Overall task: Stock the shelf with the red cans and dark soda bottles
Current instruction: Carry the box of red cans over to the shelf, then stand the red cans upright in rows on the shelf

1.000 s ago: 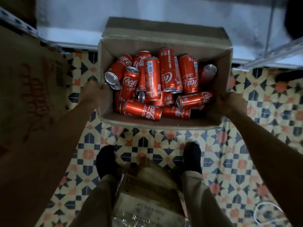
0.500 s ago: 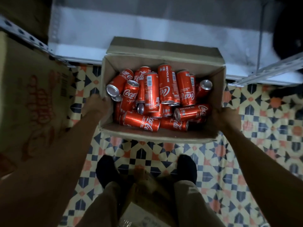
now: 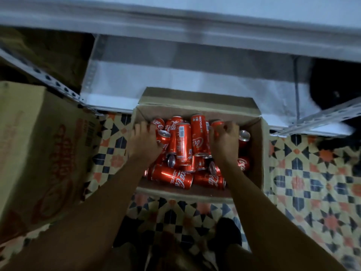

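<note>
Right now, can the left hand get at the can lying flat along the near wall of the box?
Probably yes: the can lies exposed on top, just behind the left hand, nothing covering it.

Probably a shop stockroom: white metal shelving [image 3: 175, 79], cardboard cartons [image 3: 39, 145], loose red cans [image 3: 183, 141].

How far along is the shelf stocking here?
Barely begun. Done: the box sits on the floor before the shelf. In hand: the left hand and right hand reach into the cans. Left: the visible shelf holds no cans, the box looks full, and no bottles are in view.
</note>
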